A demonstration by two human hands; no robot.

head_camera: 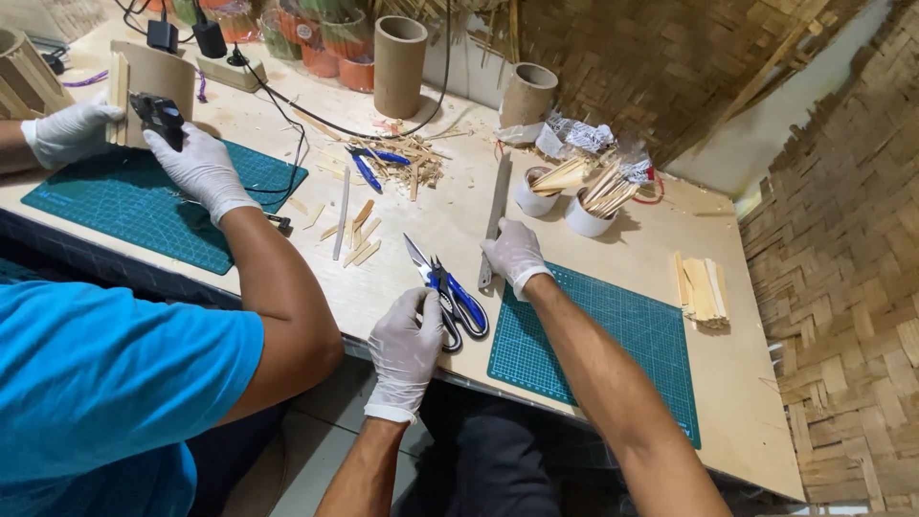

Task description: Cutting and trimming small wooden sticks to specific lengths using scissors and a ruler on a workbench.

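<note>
Blue-handled scissors lie on the desk, left hand curled over the loops: steel, stiff, likely moderately heavy; grip the loops, keep off the blades. Right hand presses flat on a metal ruler: rigid, slick. Beyond it, two white cups hold thin wood sticks.

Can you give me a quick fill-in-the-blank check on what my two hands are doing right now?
1. The left hand grips the ____-handled scissors.
2. The right hand rests on a long metal ____.
3. The cutting mat beneath the right forearm is ____ in colour.
4. The co-worker's hand holds a black ____.

Missing words: blue; ruler; green; glue gun
</note>
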